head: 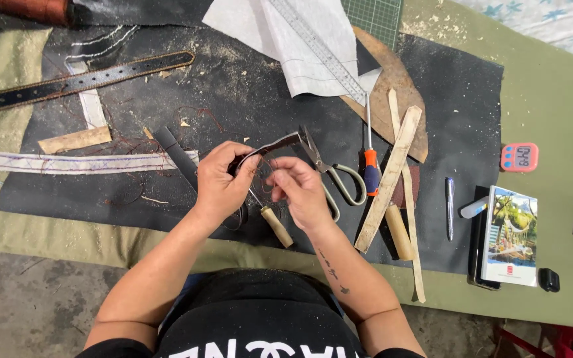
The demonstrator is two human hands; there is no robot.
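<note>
Mid-frame, left hand (222, 182) and right hand (300, 189) both pinch a thin dark leather strip (274, 144), its long axis running up-right toward the scissors (329, 174).

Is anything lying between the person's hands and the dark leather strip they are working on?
Nothing visible. The left hand and right hand both already grip the dark leather strip, raised above the black mat. The scissors and wooden-handled awl lie close by but not between hands and strip.

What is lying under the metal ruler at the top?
Under the ruler lies white cloth, partly over a brown leather piece. What is beneath the cloth is covered.
</note>
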